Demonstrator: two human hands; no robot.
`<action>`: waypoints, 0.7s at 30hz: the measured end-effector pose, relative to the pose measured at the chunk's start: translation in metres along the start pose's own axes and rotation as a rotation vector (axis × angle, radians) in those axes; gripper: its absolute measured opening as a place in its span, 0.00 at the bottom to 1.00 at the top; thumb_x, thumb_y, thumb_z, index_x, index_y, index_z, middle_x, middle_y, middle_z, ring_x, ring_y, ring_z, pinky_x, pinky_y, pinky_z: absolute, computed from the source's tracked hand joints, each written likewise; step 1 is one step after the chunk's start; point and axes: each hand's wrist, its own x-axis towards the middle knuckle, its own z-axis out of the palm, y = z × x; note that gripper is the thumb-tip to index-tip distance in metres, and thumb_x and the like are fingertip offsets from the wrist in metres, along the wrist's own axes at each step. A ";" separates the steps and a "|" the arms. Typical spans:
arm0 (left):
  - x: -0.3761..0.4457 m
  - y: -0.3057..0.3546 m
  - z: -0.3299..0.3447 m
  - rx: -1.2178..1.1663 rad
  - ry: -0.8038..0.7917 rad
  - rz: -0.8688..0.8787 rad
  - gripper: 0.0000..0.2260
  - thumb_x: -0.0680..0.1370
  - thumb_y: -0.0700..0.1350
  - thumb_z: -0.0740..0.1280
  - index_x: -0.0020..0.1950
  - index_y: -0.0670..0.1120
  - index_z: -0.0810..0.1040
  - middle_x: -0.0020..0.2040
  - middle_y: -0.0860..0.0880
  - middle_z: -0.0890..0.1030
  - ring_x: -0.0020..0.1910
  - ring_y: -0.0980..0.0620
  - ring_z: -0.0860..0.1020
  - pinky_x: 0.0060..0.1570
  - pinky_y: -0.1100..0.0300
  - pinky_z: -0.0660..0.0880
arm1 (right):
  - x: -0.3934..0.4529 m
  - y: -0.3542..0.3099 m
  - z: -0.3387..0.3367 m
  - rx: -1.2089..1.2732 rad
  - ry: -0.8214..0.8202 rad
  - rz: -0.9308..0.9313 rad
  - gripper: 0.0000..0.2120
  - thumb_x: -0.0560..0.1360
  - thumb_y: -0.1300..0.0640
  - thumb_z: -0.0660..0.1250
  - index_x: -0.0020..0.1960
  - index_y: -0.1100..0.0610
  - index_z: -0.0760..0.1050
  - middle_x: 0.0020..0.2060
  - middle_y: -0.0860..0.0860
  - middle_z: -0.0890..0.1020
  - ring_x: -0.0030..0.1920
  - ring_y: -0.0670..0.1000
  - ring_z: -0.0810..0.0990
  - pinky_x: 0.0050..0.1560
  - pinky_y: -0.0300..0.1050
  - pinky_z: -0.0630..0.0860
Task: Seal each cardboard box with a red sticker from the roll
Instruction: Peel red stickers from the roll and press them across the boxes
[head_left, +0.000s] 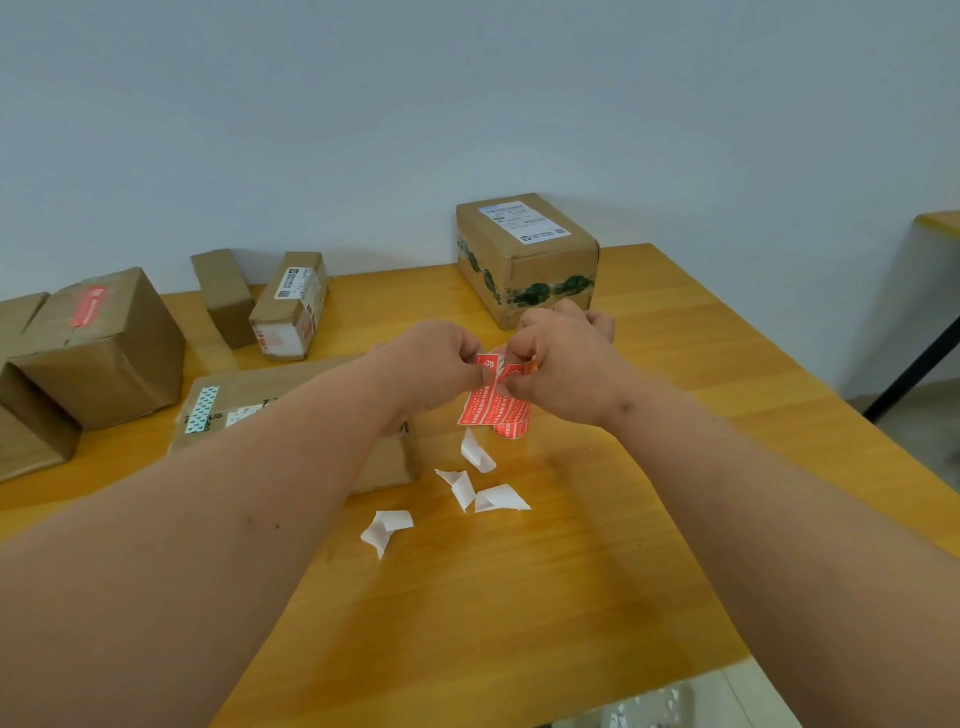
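Wooden table (597, 571) is carrying everything, and going from the biggest things down, the cardboard boxes are sitting in an arc along its far side: a large box with green-printed tape (527, 260) by the wall beyond the hands, a box already wearing a red sticker (98, 348) at the left edge, two small cartons (270, 304) leaning together between them, and a flat box with patterned tape (249, 402) lying just under the left forearm. None of them is open, so their contents are not showing.

Both hands are working in the air over the middle of the table. The left hand (431, 366) is pinching the upper end of the red sticker strip (488, 400), and the right hand (563, 364) is pinching a red tab at the same end, fingers curled tight on both sides, seemingly peeling a sticker from its backing. The strip is hanging downward from the fingers, its long axis roughly vertical, trailing to the sticker roll (511, 427) standing just below. The flat box is lying nearest, on the left hand's side, so it looks the likeliest target.

Four white backing scraps (467, 488) are lying curled on the wood nearer the person.
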 end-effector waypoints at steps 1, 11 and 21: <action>0.000 0.001 -0.001 -0.003 0.001 0.004 0.10 0.79 0.49 0.66 0.49 0.44 0.82 0.42 0.44 0.81 0.39 0.52 0.74 0.46 0.52 0.74 | 0.001 0.000 0.000 0.000 -0.004 0.004 0.06 0.73 0.45 0.71 0.42 0.44 0.75 0.47 0.44 0.74 0.56 0.48 0.65 0.63 0.52 0.58; -0.001 -0.003 -0.005 0.036 0.029 0.054 0.13 0.77 0.53 0.67 0.46 0.43 0.81 0.35 0.49 0.75 0.36 0.52 0.71 0.46 0.53 0.67 | 0.009 -0.003 -0.002 -0.027 -0.037 0.038 0.11 0.72 0.41 0.71 0.47 0.48 0.81 0.49 0.46 0.74 0.58 0.51 0.64 0.62 0.54 0.58; 0.002 0.002 -0.003 0.206 0.020 0.029 0.13 0.80 0.53 0.64 0.47 0.45 0.79 0.35 0.52 0.75 0.37 0.53 0.71 0.55 0.48 0.69 | 0.007 -0.002 -0.003 -0.029 -0.046 0.038 0.11 0.71 0.42 0.72 0.49 0.47 0.83 0.52 0.44 0.74 0.60 0.51 0.63 0.64 0.54 0.58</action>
